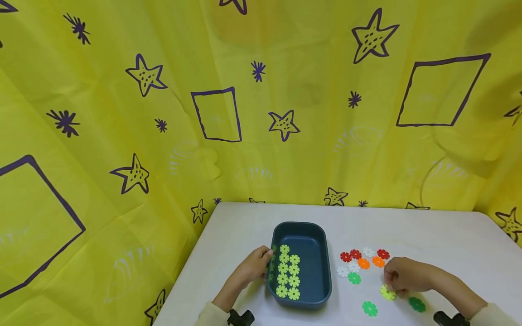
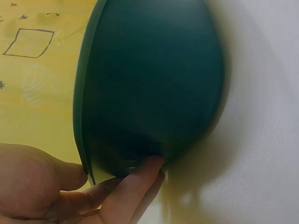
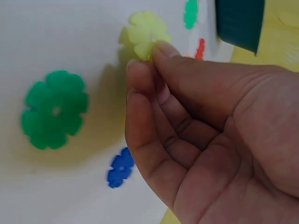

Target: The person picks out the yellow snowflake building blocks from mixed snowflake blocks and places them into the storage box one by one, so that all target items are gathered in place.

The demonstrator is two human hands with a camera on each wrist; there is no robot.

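A dark teal tray [image 1: 318,290] stands on the white table, with two columns of yellow-green flower-shaped discs [image 1: 282,268] lying along its left side. My left hand [image 1: 254,263] holds the tray's left edge; in the left wrist view the thumb is at the rim and the fingers lie against the outer wall [image 2: 154,70]. To the right of the tray, my right hand [image 1: 409,275] pinches a yellow flower-shaped disc [image 3: 142,32] between thumb and fingertips. A dark green disc [image 1: 417,304] lies close by that hand, and a lighter green disc [image 1: 369,309] lies to its left.
Between tray and right hand lie red [image 1: 345,256], orange [image 1: 364,263], white [image 1: 342,271] and green discs [image 1: 354,278]. A blue disc [image 3: 120,169] shows in the right wrist view. Behind the table [image 1: 244,222] hangs a yellow patterned curtain [image 1: 302,172].
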